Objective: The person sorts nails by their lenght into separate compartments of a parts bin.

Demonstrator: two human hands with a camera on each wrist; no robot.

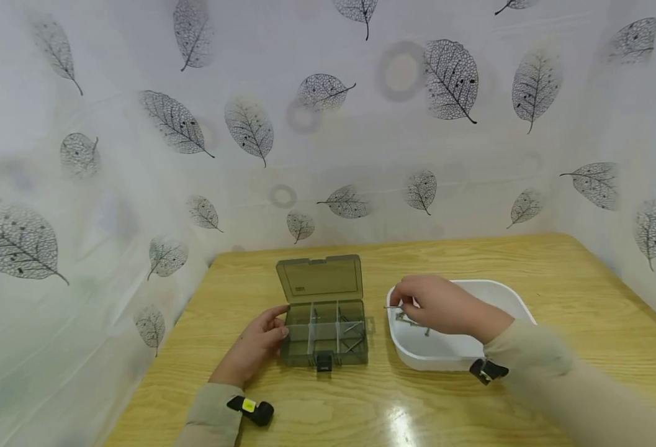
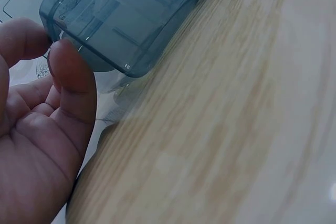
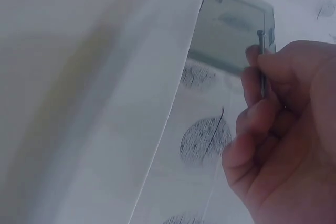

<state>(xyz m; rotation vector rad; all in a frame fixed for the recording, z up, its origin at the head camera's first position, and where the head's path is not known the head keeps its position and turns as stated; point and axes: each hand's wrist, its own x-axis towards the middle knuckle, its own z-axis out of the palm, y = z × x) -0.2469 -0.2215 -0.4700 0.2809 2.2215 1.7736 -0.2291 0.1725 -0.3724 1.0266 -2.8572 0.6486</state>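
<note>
A smoky, see-through plastic organizer box (image 1: pixel 324 360) lies with its lid (image 1: pixel 321 279) raised at the back. Thin metal screws (image 1: pixel 352 344) lie in its right-hand compartments. My left hand (image 1: pixel 257 343) holds the box by its left side, thumb (image 2: pixel 72 69) and forefinger bent at the corner. Over the left end of a white tray (image 1: pixel 434 359), my right hand (image 1: pixel 436 304) pinches a slim metal screw (image 3: pixel 262 61) between thumb and fingers, its head sticking out. Several more screws (image 1: pixel 406 319) lie in the tray beneath that hand.
The wood-grain table (image 1: pixel 316 410) carries both the box and the tray, with a narrow gap between them. A pale curtain (image 1: pixel 361 143) printed with dark leaves hangs behind and along the sides. A black latch (image 1: pixel 324 361) sits at the front of the box.
</note>
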